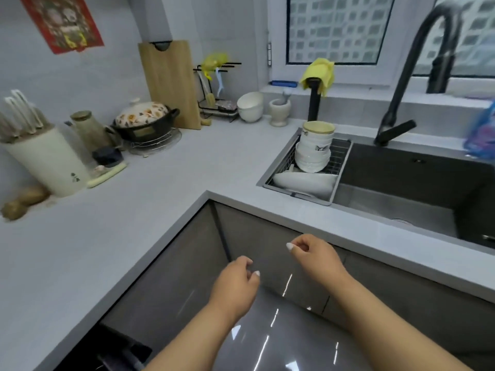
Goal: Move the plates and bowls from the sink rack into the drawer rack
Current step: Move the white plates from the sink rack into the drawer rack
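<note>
Seen from above, looking down at an L-shaped pale grey worktop with dark cabinet fronts below its inner corner.

Left hand held low in front of the cabinets, fingers loosely curled inward, gripping nothing. Right hand just beside it and slightly higher, close under the worktop's front edge, fingers likewise loosely curled, thumb and forefinger near each other, holding nothing. Whether either touches the cabinet front cannot be told.

Set into the worktop at the right, a dark sink, with a wire sink rack resting across its left end. Inside the rack, a stack of white bowls toward the back, upside down, and white plates lying tilted at the front. Behind the sink, a tall black tap and a yellow cloth draped over a black post.

Along the worktop's back edge, two nested white bowls, a mortar with pestle, a small black utensil stand, a wooden chopping board leaning on the wall, and a flowered lidded pot on a wire trivet. At the left edge, a cream knife block and potatoes.
</note>
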Action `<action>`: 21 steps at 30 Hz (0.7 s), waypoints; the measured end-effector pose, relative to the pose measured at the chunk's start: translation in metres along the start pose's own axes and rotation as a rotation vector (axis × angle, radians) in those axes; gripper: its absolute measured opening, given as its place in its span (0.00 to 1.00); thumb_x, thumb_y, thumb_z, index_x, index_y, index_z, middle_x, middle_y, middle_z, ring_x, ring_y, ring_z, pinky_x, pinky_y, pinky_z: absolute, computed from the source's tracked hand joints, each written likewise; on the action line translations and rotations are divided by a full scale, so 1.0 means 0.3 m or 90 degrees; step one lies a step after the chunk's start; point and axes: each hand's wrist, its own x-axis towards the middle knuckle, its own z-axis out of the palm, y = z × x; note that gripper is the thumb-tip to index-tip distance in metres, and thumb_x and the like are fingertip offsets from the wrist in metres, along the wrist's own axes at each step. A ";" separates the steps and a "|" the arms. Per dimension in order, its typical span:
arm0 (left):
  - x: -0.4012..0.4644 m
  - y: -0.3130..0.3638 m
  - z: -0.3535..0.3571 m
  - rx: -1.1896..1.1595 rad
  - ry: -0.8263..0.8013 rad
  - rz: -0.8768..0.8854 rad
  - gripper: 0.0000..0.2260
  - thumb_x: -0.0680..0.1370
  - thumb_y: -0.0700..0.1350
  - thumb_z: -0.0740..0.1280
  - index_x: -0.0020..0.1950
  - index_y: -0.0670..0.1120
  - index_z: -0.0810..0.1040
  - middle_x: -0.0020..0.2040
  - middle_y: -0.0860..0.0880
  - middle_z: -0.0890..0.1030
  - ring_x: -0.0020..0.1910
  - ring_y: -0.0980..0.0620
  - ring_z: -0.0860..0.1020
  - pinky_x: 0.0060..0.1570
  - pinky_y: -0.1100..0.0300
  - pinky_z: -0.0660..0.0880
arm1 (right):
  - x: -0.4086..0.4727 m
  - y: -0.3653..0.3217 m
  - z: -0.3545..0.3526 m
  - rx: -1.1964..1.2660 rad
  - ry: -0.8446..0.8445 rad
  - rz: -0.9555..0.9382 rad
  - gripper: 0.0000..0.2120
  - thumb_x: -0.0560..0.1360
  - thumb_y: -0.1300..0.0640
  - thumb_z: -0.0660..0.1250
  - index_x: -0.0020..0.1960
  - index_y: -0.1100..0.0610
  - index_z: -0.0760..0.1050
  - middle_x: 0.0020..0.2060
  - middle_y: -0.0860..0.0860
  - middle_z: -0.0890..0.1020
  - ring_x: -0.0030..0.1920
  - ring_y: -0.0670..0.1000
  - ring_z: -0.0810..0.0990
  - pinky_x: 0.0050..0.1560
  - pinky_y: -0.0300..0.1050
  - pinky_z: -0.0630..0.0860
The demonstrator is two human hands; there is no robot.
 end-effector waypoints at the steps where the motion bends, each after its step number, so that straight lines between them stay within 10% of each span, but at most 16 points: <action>1: 0.029 0.015 0.011 0.005 -0.003 0.014 0.15 0.78 0.51 0.63 0.63 0.48 0.74 0.49 0.54 0.76 0.47 0.55 0.74 0.47 0.62 0.69 | 0.014 0.016 -0.018 0.003 0.005 0.010 0.08 0.77 0.48 0.64 0.48 0.51 0.77 0.42 0.44 0.80 0.45 0.46 0.77 0.41 0.39 0.67; 21: 0.833 0.243 0.096 0.017 -0.036 0.204 0.34 0.75 0.59 0.65 0.75 0.49 0.56 0.71 0.50 0.61 0.71 0.50 0.61 0.67 0.57 0.64 | 0.711 0.049 -0.310 0.016 0.217 0.128 0.07 0.75 0.49 0.67 0.43 0.51 0.77 0.37 0.45 0.81 0.41 0.49 0.78 0.42 0.43 0.73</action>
